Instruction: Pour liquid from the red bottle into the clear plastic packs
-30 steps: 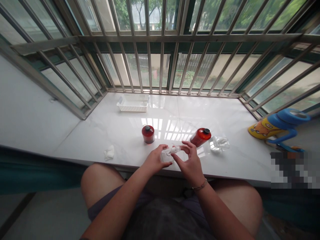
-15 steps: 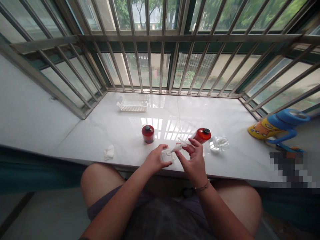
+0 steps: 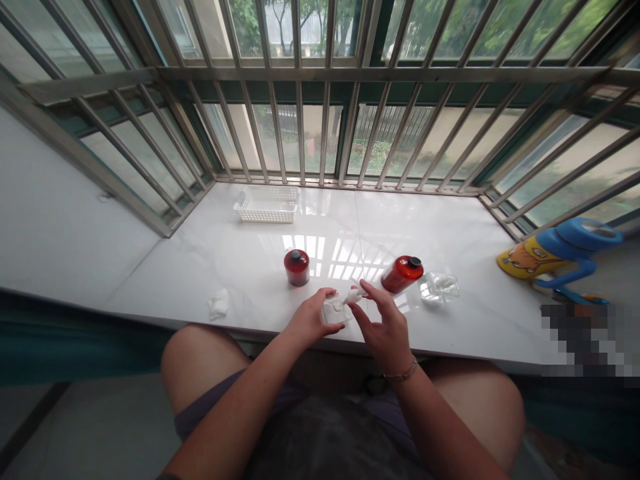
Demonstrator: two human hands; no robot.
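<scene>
A white marble sill (image 3: 250, 267) ran under the barred window. Near its front edge the left hand (image 3: 310, 321) clasped a small clear bottle (image 3: 333, 312); the right hand (image 3: 384, 327) pinched its white pump head (image 3: 350, 298), long axis slanting up-right, just in front of the tilted red bottle (image 3: 401, 274)

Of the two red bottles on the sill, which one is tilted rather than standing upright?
The larger red bottle, just beyond the right hand, leans over, black cap pointing up and right. The small red bottle, further left, stands upright.
</scene>
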